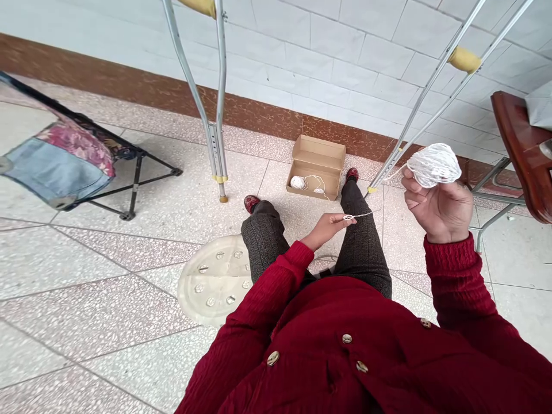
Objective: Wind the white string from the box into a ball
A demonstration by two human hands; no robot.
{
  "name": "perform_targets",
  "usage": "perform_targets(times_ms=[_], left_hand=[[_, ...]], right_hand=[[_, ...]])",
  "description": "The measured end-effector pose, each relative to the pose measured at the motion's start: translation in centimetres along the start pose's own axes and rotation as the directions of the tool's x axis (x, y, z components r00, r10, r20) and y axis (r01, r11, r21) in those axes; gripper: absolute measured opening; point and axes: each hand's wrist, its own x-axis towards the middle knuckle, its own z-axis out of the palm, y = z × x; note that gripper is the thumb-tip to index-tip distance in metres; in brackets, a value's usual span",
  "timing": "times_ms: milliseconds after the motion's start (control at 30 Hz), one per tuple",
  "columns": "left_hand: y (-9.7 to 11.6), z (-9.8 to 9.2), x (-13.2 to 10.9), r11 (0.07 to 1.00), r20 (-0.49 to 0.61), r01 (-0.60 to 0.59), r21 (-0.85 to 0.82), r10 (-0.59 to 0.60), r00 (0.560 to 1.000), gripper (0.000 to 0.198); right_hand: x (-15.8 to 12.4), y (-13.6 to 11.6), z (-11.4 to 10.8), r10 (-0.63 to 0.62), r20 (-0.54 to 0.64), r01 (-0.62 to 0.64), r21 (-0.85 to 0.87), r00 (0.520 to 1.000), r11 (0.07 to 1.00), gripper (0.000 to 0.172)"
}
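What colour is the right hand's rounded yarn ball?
The rounded yarn ball is white, in head view.

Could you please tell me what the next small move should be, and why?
Perhaps bring the left hand toward the ball in the right hand and wind the pinched yarn on: the left hand holds it in a small loop, apart from the ball.

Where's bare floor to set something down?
Floor between box and left crutch, beyond the left shoe; larger stretch between folding chair and round perforated disc. Crowded: right of the box, where right shoe, right crutch and baseboard close in.
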Motion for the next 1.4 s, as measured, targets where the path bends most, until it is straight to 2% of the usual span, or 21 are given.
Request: perform_targets(times_ms=[167, 267, 433, 567, 667, 767, 867, 967, 1067, 1167, 1233, 1267, 1333, 1400], left_hand=[[3.3, -0.7, -2.3, 0.981, -0.062, -0.059, -0.187, 0.048, 0.997, 0.032], [4.4, -0.9, -3.7, 0.97, -0.071, -0.101, -0.222, 0.087, 0.994, 0.028], [4.9, -1.3, -5.4, 0.98, -0.12, -0.159, -0.12, 0.144, 0.982, 0.032], [4.9, -2.1, -6.1, 0.985, -0.199, -0.152, -0.086, 0.133, 0.971, 0.041], [5.1, -2.9, -6.7, 0.994, -0.173, -0.107, -0.026, 0.101, 0.98, 0.037], [5.3, -3.5, -7.4, 0.997, -0.123, -0.077, 0.008, 0.077, 0.989, 0.034], [5.5, -3.6, -7.8, 0.998, -0.104, -0.068, -0.018, 0.065, 0.992, 0.033], [5.7, -2.8, -7.5, 0.993, -0.117, -0.066, -0.098, 0.055, 0.992, 0.03], [6.0, -1.7, -6.9, 0.978, -0.098, -0.068, -0.197, 0.049, 0.994, 0.031], [6.4, -1.4, -6.7, 0.964, -0.108, -0.077, -0.254, 0.05, 0.993, 0.032], [6.6, -1.8, -7.0, 0.957, -0.177, -0.095, -0.274, 0.047, 0.983, 0.031], [6.6, -2.1, -7.2, 0.958, -0.201, -0.097, -0.271, 0.043, 0.979, 0.031], [6.4, -2.5, -7.5, 0.964, -0.193, -0.073, -0.254, 0.024, 0.981, 0.032], [6.0, -2.6, -7.6, 0.969, -0.167, -0.045, -0.244, 0.004, 0.986, 0.032]], right_hand=[[0.5, 0.0, -1.2, -0.017, -0.017, 0.017, 0.049, 1.0, 0.999, 0.037], [0.7, -0.1, -2.0, -0.045, -0.062, 0.049, 0.067, 0.997, 0.997, 0.031], [1.3, -0.6, -4.4, -0.1, -0.184, 0.114, 0.07, 0.978, 0.991, 0.022], [1.8, -1.2, -6.4, -0.163, -0.287, 0.199, 0.101, 0.944, 0.975, 0.022], [2.1, -1.6, -7.4, -0.197, -0.367, 0.251, 0.106, 0.909, 0.962, 0.021], [2.7, -2.1, -7.9, -0.209, -0.39, 0.259, 0.081, 0.897, 0.962, 0.02], [3.3, -1.9, -7.5, -0.238, -0.391, 0.27, 0.028, 0.889, 0.962, 0.019], [3.8, -0.4, -5.6, -0.291, -0.367, 0.289, -0.063, 0.883, 0.955, 0.019], [4.2, 1.7, -3.2, -0.256, -0.281, 0.229, -0.125, 0.925, 0.965, 0.023], [4.9, 2.3, -3.0, -0.228, -0.254, 0.195, -0.149, 0.94, 0.969, 0.021], [5.7, 1.8, -4.5, -0.281, -0.313, 0.245, -0.151, 0.907, 0.958, 0.015], [6.1, 1.4, -5.6, -0.317, -0.37, 0.282, -0.147, 0.873, 0.948, 0.011], [6.6, 0.7, -7.6, -0.295, -0.485, 0.271, -0.119, 0.823, 0.955, 0.001], [6.5, 0.5, -8.6, -0.291, -0.542, 0.278, -0.109, 0.788, 0.955, 0.005]])
